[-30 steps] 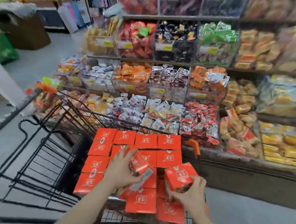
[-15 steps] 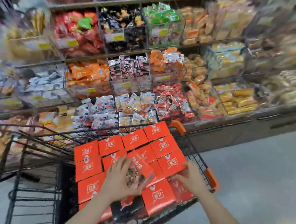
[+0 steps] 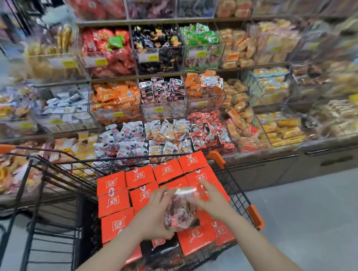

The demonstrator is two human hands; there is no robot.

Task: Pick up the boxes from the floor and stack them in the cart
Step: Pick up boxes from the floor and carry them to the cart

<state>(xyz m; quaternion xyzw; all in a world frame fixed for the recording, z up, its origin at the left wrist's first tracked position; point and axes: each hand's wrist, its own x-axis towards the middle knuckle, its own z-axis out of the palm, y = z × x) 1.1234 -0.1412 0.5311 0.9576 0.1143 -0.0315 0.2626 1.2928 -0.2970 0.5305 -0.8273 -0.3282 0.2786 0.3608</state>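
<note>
A black wire cart (image 3: 236,197) with orange corner caps stands in front of me, filled with several orange boxes (image 3: 139,176) laid flat in rows. Over the middle of the cart I hold one box (image 3: 182,212) tilted on edge, its clear window side facing me. My left hand (image 3: 155,216) grips its left and lower edge. My right hand (image 3: 211,198) holds its upper right edge, fingers curled over the top. Both hands are blurred by motion.
Tiered shelves (image 3: 159,103) of bagged snacks rise right behind the cart. A second black cart frame (image 3: 26,186) with an orange cap stands at the left. Grey floor (image 3: 318,225) spreads to the right.
My right hand let go of the box it set down at the cart's right side and moved up to the tilted box, which my left hand kept holding. The view swung right.
</note>
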